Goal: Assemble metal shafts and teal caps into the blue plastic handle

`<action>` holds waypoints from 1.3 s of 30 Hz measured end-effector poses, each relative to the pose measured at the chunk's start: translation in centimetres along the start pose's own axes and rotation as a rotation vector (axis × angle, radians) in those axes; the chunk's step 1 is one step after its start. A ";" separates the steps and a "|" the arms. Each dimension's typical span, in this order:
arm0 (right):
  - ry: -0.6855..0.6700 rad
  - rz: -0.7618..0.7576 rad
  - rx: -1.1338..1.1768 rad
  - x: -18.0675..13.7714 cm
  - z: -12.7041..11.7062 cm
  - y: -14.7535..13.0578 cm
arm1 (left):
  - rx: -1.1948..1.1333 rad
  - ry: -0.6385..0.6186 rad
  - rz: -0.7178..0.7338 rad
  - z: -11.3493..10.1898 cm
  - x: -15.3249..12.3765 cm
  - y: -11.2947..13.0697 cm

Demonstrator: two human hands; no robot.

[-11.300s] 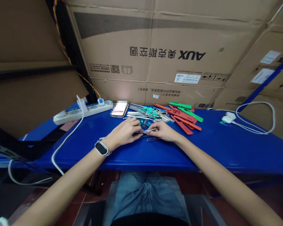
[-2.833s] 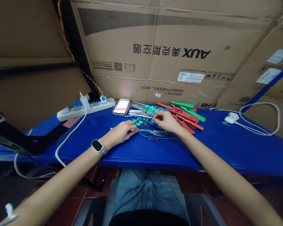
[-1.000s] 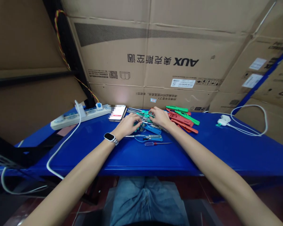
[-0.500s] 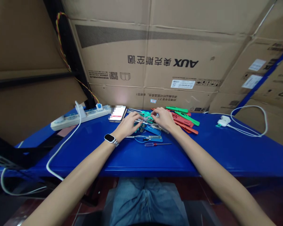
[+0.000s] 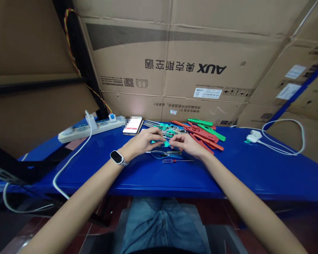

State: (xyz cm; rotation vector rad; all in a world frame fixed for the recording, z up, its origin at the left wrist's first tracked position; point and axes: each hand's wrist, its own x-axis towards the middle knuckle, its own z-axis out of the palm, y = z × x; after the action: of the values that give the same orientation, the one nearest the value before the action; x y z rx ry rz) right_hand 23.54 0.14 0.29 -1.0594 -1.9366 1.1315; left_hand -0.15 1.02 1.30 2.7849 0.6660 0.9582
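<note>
Left hand (image 5: 149, 140) and right hand (image 5: 187, 144) flank a small green part (image 5: 166, 144), apparently partly hidden; grip cannot be confirmed.

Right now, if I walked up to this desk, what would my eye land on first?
Probably the big cardboard panel with upside-down AUX lettering, standing behind the blue table. Next come the bright red pieces and green pieces, heaped just beyond the right hand. Then the left hand, close to the right one, with small teal pieces between them.
</note>
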 end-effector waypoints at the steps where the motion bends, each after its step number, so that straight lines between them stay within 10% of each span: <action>1: 0.005 -0.026 -0.076 -0.2 0.2 0.1 | -0.004 -0.032 -0.020 -0.1 -0.2 0.0; 8: 0.128 -0.207 -0.626 -0.8 1.9 0.3 | -0.129 -0.205 -0.196 -1.0 -1.4 -0.2; 39: -0.011 -0.203 -0.569 -0.5 2.1 1.0 | 0.068 -0.279 -0.260 0.3 -1.7 0.0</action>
State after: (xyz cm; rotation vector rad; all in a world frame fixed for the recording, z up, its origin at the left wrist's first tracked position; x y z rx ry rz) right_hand 22.35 -0.81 -1.52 -1.0983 -2.3815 0.4794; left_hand -1.18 0.25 0.12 2.7223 0.9969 0.4963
